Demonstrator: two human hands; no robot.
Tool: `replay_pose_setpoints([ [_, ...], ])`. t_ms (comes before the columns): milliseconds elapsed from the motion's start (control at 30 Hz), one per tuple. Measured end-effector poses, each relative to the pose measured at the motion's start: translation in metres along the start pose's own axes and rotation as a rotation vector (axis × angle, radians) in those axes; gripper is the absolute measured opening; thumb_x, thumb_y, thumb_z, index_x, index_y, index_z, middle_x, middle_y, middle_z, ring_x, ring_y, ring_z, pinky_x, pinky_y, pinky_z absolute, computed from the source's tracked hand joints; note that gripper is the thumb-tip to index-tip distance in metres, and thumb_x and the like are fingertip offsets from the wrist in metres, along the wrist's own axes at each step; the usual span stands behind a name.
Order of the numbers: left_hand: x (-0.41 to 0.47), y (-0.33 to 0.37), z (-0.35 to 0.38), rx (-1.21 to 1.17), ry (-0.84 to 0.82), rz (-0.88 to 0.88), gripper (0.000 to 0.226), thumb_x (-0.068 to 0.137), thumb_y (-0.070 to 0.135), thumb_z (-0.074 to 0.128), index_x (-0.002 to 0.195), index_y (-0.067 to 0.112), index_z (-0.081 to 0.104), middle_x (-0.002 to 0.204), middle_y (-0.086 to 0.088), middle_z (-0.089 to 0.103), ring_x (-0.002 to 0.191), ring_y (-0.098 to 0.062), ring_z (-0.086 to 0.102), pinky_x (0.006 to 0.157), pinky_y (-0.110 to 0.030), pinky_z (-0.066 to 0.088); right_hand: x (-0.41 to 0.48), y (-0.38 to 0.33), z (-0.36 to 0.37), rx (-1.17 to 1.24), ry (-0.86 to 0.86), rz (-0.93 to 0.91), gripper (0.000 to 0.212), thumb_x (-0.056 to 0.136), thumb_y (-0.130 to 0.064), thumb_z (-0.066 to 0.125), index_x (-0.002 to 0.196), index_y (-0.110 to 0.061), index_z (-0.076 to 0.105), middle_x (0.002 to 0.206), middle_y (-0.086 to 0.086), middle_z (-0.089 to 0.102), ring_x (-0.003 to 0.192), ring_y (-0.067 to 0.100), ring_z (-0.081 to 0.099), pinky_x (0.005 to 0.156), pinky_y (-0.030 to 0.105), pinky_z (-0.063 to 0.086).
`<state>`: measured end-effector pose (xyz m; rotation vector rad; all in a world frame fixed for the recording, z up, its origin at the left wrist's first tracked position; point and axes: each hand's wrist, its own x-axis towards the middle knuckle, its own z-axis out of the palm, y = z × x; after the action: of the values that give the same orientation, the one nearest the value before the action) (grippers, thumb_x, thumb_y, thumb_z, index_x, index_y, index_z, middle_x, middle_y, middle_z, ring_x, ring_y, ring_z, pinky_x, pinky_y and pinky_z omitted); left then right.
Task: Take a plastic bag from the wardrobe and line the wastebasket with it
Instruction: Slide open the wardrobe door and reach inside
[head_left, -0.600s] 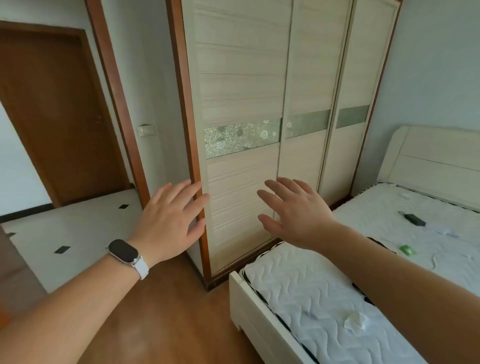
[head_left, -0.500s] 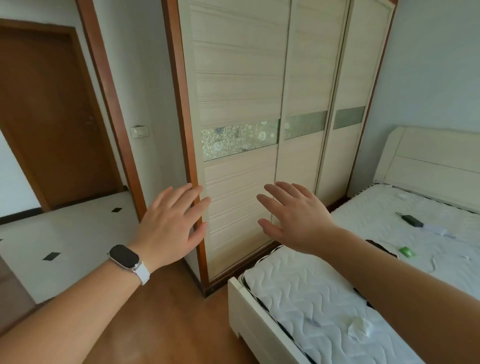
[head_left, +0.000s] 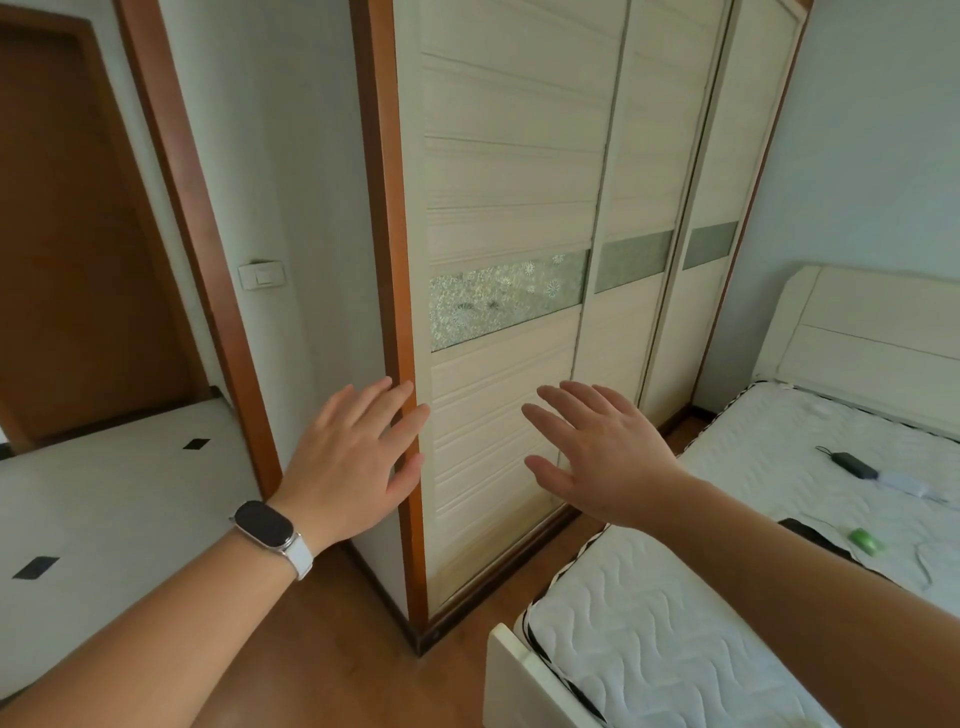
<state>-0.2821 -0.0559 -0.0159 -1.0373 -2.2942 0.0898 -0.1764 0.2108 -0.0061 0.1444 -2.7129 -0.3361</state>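
The wardrobe (head_left: 509, 171) fills the middle of the view, a tall cream unit with three sliding doors, all closed, each crossed by a patterned glass band. My left hand (head_left: 353, 462) is stretched out in front of its brown left frame, fingers straight and spread, holding nothing; a watch sits on that wrist. My right hand (head_left: 597, 452) reaches toward the lower part of the leftmost door, fingers also straight and empty. Whether either hand touches the wardrobe cannot be told. No plastic bag and no wastebasket are in view.
A bed (head_left: 701, 623) with a bare white mattress stands close on the right, carrying a charger (head_left: 852, 462) and a small green object (head_left: 865, 540). A narrow strip of wooden floor (head_left: 332, 644) runs between bed and wardrobe. An open doorway (head_left: 93, 260) lies left.
The view has moved closer to the wardrobe and turned slightly right. Both hands stay raised and spread, now nearer the leftmost door.
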Motion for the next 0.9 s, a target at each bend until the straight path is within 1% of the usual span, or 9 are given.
replay_pose_setpoints([
  [167,0.024,-0.023,0.036,-0.036,0.004,0.007,0.051,0.091,0.049,0.046,0.131,0.02,0.057,0.14,-0.01,0.055,0.13,-0.032,0.05,0.102,-0.054,0.042,0.041,0.006,0.025,-0.001,-0.002,-0.002,0.059,0.097,-0.059,0.03,0.143,-0.025,0.041,0.147,0.003,0.047,0.138,0.027,0.042,0.113,0.044,0.031],
  [400,0.072,-0.035,0.086,0.004,-0.026,0.002,0.052,0.091,0.051,0.042,0.13,0.022,0.058,0.139,-0.009,0.056,0.13,-0.031,0.051,0.102,-0.053,0.042,0.093,0.04,0.072,0.054,0.017,-0.027,0.059,0.097,-0.059,0.029,0.142,-0.024,0.043,0.146,0.004,0.049,0.136,0.029,0.045,0.111,0.048,0.036],
  [633,0.14,-0.027,0.128,0.085,-0.076,-0.062,0.05,0.09,0.049,0.051,0.132,0.023,0.057,0.141,-0.006,0.054,0.132,-0.028,0.048,0.105,-0.049,0.039,0.161,0.106,0.128,0.116,0.158,-0.108,0.056,0.094,-0.055,0.039,0.135,-0.02,0.052,0.139,0.007,0.055,0.129,0.032,0.051,0.106,0.047,0.042],
  [733,0.176,-0.025,0.139,0.119,-0.075,-0.094,0.049,0.091,0.048,0.05,0.133,0.023,0.056,0.142,-0.006,0.052,0.133,-0.028,0.045,0.109,-0.048,0.035,0.191,0.137,0.147,0.149,0.237,-0.175,0.054,0.092,-0.053,0.045,0.131,-0.017,0.056,0.135,0.009,0.058,0.125,0.033,0.054,0.103,0.049,0.045],
  [900,0.219,-0.028,0.148,0.176,-0.067,-0.131,0.048,0.093,0.046,0.048,0.133,0.022,0.057,0.143,-0.006,0.052,0.134,-0.028,0.044,0.109,-0.049,0.035,0.233,0.168,0.169,0.17,0.289,-0.223,0.054,0.092,-0.053,0.045,0.131,-0.017,0.057,0.135,0.009,0.058,0.125,0.033,0.053,0.103,0.048,0.044],
])
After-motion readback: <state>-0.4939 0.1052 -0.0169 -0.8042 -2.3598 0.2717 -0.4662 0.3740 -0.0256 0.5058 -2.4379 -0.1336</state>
